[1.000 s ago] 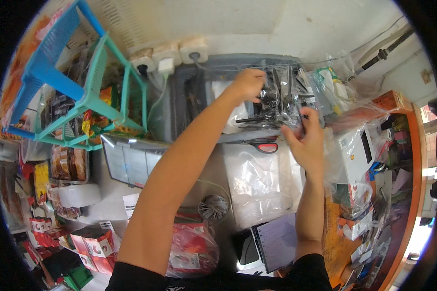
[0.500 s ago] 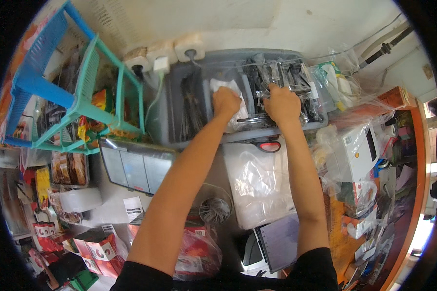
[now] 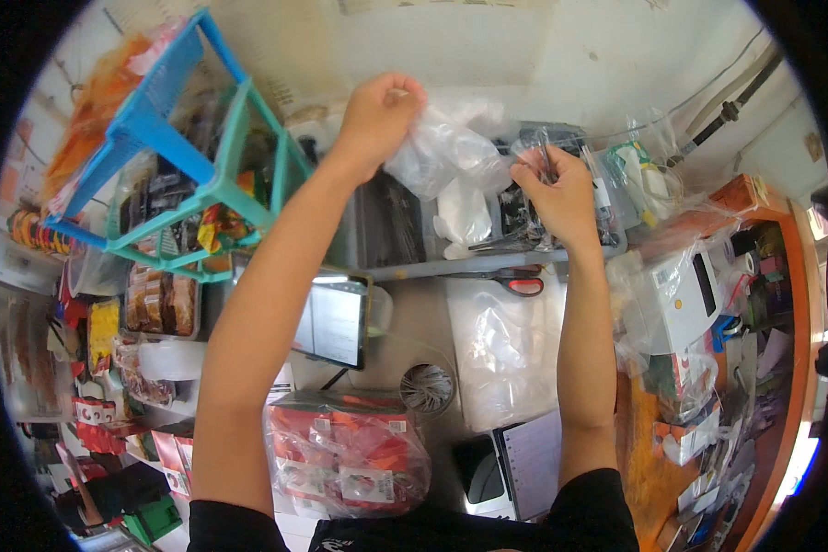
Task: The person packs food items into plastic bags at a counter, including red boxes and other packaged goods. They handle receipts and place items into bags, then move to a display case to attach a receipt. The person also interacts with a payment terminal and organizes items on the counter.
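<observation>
My left hand (image 3: 377,124) is raised above the back of a grey plastic bin (image 3: 414,270), its fingers closed on a crumpled clear plastic bag (image 3: 451,152). The bag hangs to the right over the bin. At the bin's right side, my right hand (image 3: 561,198) pinches a thin dark piece that seems to be in clear wrapping; its exact kind cannot be made out. Below that hand lie several black packaged items (image 3: 522,216). A white bundle (image 3: 463,216) sits in the bin's middle, and long thin black strips (image 3: 391,212) fill its left part.
Red-handled scissors (image 3: 524,286) lie by the bin's front, above stacked clear bags (image 3: 501,368). Nearer are a lit tablet (image 3: 333,322), a round holder (image 3: 428,388), plastic-wrapped red boxes (image 3: 345,460) and a notebook (image 3: 534,460). Blue and green racks (image 3: 216,184) stand left, a white device (image 3: 681,294) right.
My left hand has risen out of the bin, up and to the left, drawing the clear bag with it. My right hand has turned and now pinches a thin piece. The view has shifted slightly.
</observation>
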### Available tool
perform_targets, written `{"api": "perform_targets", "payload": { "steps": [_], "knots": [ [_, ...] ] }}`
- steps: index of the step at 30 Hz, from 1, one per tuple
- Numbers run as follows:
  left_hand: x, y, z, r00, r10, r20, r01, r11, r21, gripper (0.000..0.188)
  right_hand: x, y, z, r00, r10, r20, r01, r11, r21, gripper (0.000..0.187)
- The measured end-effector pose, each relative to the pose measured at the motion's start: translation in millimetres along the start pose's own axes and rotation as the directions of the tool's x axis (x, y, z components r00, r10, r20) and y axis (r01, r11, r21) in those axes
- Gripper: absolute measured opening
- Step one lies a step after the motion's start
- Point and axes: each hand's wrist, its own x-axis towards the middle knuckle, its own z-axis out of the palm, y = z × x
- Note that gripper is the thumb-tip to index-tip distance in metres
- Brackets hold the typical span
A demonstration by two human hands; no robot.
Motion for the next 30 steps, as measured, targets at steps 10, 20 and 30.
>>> {"api": "perform_targets", "payload": {
  "steps": [10, 20, 30],
  "knots": [
    [-98, 15, -89, 0.979, 0.073, -0.192, -0.036, 0.981, 0.192, 0.024, 7, 81, 130, 0.973, -0.079, 0.219, 0.222, 0.602, -0.767, 0.021],
    [-151, 32, -139, 0.959, 0.121, -0.255, -0.058, 0.969, 0.24, 0.018, 49, 96, 125, 0.952, 0.003, 0.305, 0.241, 0.603, -0.76, 0.02],
    [-181, 47, -136, 0.999, -0.037, -0.028, 0.043, 0.964, 0.262, 0.014, 78, 25, 29, 0.848, 0.138, 0.511, -0.329, 0.894, 0.304, 0.012]
  ]
}}
